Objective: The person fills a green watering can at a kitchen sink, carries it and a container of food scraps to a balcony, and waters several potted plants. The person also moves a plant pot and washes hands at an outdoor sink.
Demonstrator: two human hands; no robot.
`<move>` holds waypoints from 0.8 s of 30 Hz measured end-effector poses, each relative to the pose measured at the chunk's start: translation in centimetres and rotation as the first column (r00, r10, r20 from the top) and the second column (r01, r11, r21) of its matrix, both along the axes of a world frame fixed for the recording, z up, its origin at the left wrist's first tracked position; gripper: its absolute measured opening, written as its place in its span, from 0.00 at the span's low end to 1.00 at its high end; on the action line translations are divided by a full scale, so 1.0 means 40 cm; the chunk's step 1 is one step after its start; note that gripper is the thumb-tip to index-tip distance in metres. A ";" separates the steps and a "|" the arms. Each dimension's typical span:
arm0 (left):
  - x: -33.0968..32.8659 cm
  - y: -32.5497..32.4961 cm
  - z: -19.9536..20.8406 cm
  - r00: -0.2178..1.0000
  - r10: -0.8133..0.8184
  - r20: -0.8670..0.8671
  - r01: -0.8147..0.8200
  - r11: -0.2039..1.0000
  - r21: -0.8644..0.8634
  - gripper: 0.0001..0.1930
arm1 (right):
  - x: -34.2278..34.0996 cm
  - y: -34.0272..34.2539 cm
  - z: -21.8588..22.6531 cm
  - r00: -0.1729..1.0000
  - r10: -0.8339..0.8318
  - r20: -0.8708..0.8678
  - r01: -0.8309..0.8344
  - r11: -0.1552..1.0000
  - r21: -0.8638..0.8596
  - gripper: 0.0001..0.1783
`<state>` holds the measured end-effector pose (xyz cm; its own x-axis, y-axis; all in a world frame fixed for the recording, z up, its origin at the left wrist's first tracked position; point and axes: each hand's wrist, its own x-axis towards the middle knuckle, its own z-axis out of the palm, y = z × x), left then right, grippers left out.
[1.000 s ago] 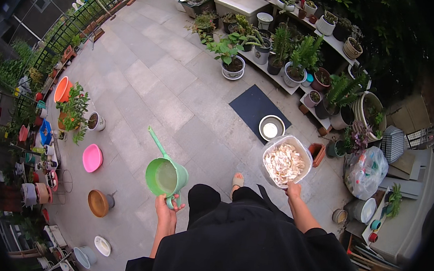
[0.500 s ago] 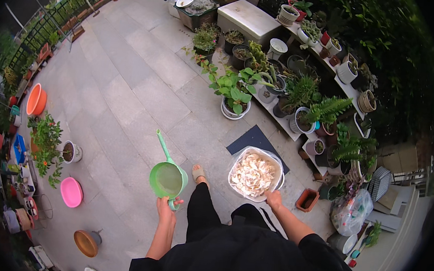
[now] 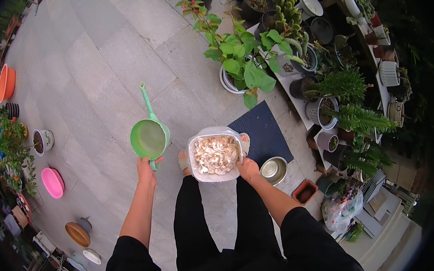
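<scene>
A green watering can point(image 3: 135, 138) with a long spout hangs from my left hand point(image 3: 147, 168), whose fingers are wrapped round its handle. Cloudy greenish liquid seems to fill the can. My right hand point(image 3: 247, 169) grips the right edge of a white square tub point(image 3: 193, 160) lined with clear plastic. Heaped inside the tub are pale white and brownish flakes point(image 3: 215, 155), like broken eggshells, though I cannot tell for certain. Both vessels are held above the paving in front of my legs, apart from each other.
A dark blue mat point(image 3: 264, 131) lies ahead to the right, with a metal pot point(image 3: 274, 170) and a brown rectangular planter point(image 3: 305, 192) nearby. A leafy potted plant point(image 3: 235, 68) stands before crowded plant shelves. To the left are a pink basin point(image 3: 52, 182) and an orange basin point(image 3: 6, 83).
My view has shifted forward and down. Both feet now show on the paving. The tub has moved left, nearer the watering can, and the metal pot has come into sight.
</scene>
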<state>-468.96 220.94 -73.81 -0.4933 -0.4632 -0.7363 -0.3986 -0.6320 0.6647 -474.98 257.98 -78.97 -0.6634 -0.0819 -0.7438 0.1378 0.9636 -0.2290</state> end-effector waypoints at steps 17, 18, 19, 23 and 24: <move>-0.075 0.002 -0.687 0.951 0.020 0.309 -0.065 0.989 0.135 0.14 | -0.274 0.040 -0.322 0.937 0.258 0.237 -0.244 0.966 -0.089 0.30; -0.068 -0.001 -0.704 0.952 0.022 0.305 -0.061 0.991 0.121 0.14 | -0.288 0.031 -0.312 0.916 0.280 0.287 -0.261 0.960 -0.103 0.32; -0.061 0.000 -0.721 0.948 0.025 0.317 -0.067 0.990 0.122 0.15 | -0.291 0.054 -0.340 0.903 0.286 0.321 -0.232 0.953 -0.197 0.35; -0.031 -0.004 -0.770 0.924 0.036 0.380 -0.077 0.993 0.094 0.18 | -0.435 0.131 -0.382 0.828 -0.228 0.513 0.441 0.829 -0.344 0.36; -0.044 0.006 -0.792 0.921 0.018 0.390 -0.061 0.993 0.097 0.18 | -0.482 0.183 -0.416 0.771 -0.405 0.491 0.595 0.732 -0.331 0.34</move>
<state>-470.72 221.18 -105.50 -0.1423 -0.3861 -0.9114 -0.5847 -0.7102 0.3921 -494.24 265.31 -95.59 -0.3925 -0.1989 -0.8980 0.7317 0.5240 -0.4359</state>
